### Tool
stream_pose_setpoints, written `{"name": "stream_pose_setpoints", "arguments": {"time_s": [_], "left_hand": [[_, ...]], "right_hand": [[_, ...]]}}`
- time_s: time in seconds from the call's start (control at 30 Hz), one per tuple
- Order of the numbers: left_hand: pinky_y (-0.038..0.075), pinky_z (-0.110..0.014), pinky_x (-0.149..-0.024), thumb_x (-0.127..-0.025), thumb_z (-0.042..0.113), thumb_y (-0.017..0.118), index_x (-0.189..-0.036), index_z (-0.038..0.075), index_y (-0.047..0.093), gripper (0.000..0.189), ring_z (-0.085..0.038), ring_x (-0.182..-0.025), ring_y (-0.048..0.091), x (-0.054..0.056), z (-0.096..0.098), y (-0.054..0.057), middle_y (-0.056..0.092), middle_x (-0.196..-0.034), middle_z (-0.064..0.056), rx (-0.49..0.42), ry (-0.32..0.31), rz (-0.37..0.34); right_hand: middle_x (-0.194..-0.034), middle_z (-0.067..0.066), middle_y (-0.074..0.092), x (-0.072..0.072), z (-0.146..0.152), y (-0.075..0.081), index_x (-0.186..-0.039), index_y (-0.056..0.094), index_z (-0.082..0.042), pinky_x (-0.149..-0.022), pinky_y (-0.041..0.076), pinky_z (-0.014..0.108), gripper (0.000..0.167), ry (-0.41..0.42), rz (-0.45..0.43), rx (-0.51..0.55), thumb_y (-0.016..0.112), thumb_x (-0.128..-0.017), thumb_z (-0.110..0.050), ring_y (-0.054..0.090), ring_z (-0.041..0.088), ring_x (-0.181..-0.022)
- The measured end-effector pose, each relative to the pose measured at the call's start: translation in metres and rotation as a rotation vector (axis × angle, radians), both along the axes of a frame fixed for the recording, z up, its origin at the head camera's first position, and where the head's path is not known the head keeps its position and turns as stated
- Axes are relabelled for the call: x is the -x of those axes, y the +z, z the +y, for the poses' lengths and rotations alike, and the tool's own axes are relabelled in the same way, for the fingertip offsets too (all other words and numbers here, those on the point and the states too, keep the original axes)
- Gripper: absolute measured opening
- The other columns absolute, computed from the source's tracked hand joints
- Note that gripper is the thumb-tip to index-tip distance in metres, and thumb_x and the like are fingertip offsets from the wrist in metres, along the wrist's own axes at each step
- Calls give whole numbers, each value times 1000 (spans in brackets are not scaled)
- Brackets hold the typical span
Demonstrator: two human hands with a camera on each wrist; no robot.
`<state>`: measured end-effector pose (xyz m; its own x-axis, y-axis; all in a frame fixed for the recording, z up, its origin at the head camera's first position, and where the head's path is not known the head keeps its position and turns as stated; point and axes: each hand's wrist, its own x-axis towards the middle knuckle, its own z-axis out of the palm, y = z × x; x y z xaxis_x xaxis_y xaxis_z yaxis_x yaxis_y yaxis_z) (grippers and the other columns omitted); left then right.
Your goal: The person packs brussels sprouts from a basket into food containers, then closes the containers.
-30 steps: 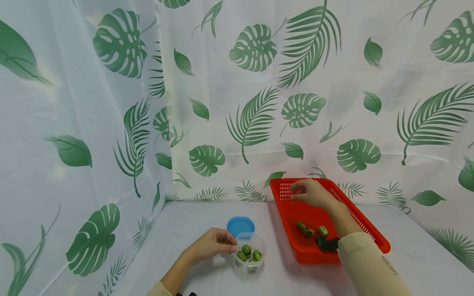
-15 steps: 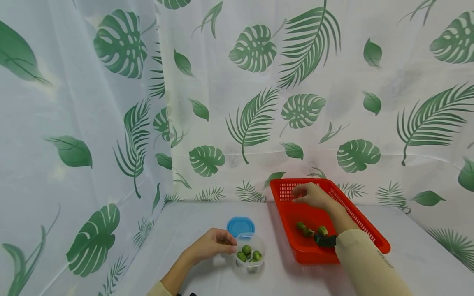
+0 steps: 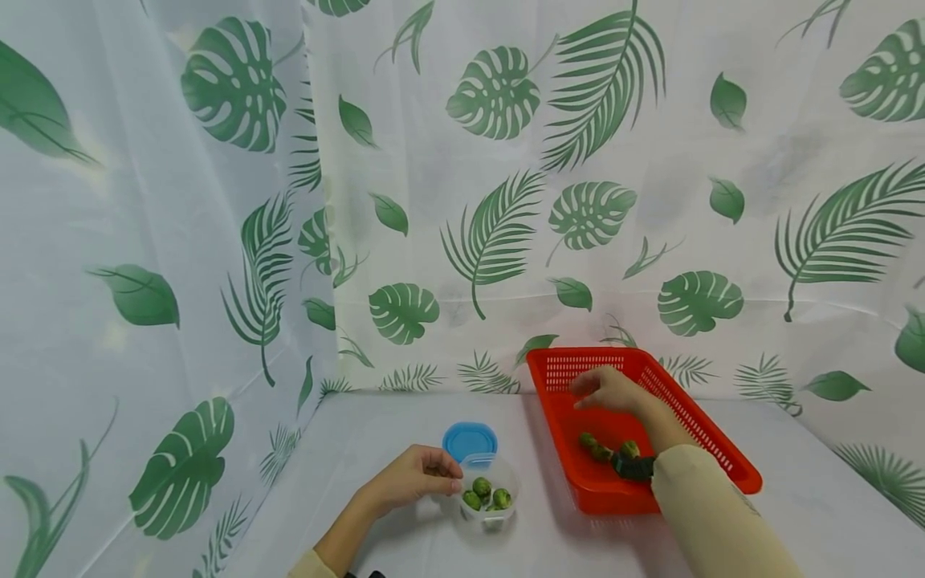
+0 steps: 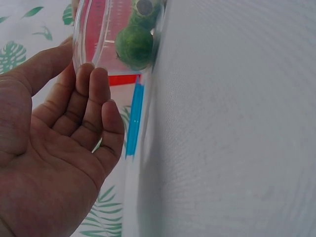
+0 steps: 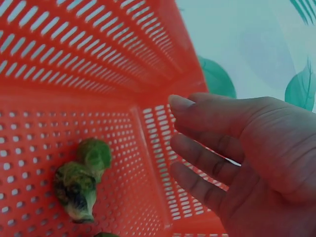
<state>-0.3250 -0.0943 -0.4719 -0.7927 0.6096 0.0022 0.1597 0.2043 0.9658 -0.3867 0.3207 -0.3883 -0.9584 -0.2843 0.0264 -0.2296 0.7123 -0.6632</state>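
In the head view my left hand (image 3: 413,482) is at the left side of a small clear plastic container (image 3: 510,490). Its thumb and forefinger pinch the rim, while the other fingers curl loosely, as the left wrist view shows. Several Brussels sprouts (image 3: 481,486) lie inside. My right hand (image 3: 610,392) hovers over the far part of a red plastic basket (image 3: 567,461), fingers loosely bent and holding nothing. Below it, a few more Brussels sprouts (image 5: 95,154) rest on the basket floor, one with dark blotches (image 5: 74,190). My right wrist partly hides the basket's near end.
A blue lid (image 3: 470,441) lies on the white table (image 3: 390,425) just behind the clear container. The basket stands to the right, its far end close to a leaf-patterned curtain (image 3: 499,241). Another such curtain (image 3: 166,241) hangs along the left.
My right hand has lowered slightly into the basket and shifted a little to the right. The left hand, the clear container and the sprouts stay where they were.
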Motion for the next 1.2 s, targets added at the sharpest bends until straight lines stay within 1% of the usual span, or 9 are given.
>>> {"name": "stream_pose_setpoints", "arguments": {"time_s": [0.1,0.17,0.27,0.47,0.63,0.8,1.0,1.2], "left_hand": [[54,-29,-79,-93,17,79,-109,-2,73,26,-13,-87,66,0,0,0,72,-96,0,1,-2,0],[54,-28,-78,-93,16,79,-109,-2,73,25,-13,-86,65,0,0,0,72,-96,0,-2,-3,0],[54,-28,-77,-93,15,78,-109,-4,73,25,-13,-86,65,0,0,1,72,-95,0,-4,-3,-1],[54,-28,-78,-93,16,78,-110,-3,73,26,-12,-86,65,0,1,1,72,-95,0,1,-4,0],[54,-28,-78,-94,15,78,-111,-5,72,26,-13,-86,65,0,0,1,72,-95,0,8,1,3],[54,-29,-79,-94,16,78,-112,-6,72,29,-13,-87,65,0,0,1,72,-96,0,8,0,1],[54,-28,-78,-94,17,78,-112,-6,71,30,-13,-87,65,1,0,1,72,-96,-1,9,0,5],[54,-28,-79,-94,17,77,-113,-5,71,29,-12,-87,66,2,-1,0,72,-96,0,11,-9,4]], "right_hand": [[-127,20,71,0,2,-4,-131,70,-3,-99,56,54,44,-5,-42,3,81,-89,-13,68,29,-111],[-126,16,72,-1,2,-5,-131,71,-5,-99,55,55,46,-32,-73,7,83,-88,-14,68,28,-110],[-125,14,73,-4,4,-7,-130,72,-7,-99,55,56,47,-51,-106,9,84,-86,-15,68,26,-108],[-126,13,73,-6,4,-9,-127,74,-11,-99,55,54,42,-67,-132,-2,84,-86,-15,66,24,-105],[-123,12,73,-6,3,-10,-128,73,-9,-97,57,55,45,-83,-163,-39,85,-85,-14,67,23,-102],[-114,8,75,-5,4,-12,-126,73,-8,-96,58,53,41,-76,-193,-80,82,-86,-8,69,25,-99],[-110,5,74,-8,1,-12,-122,74,-9,-94,58,54,37,-79,-231,-114,82,-87,-11,67,25,-99],[-105,6,74,-6,-1,-13,-115,76,-8,-93,59,50,28,-38,-242,-121,82,-87,-10,68,27,-95]]}}
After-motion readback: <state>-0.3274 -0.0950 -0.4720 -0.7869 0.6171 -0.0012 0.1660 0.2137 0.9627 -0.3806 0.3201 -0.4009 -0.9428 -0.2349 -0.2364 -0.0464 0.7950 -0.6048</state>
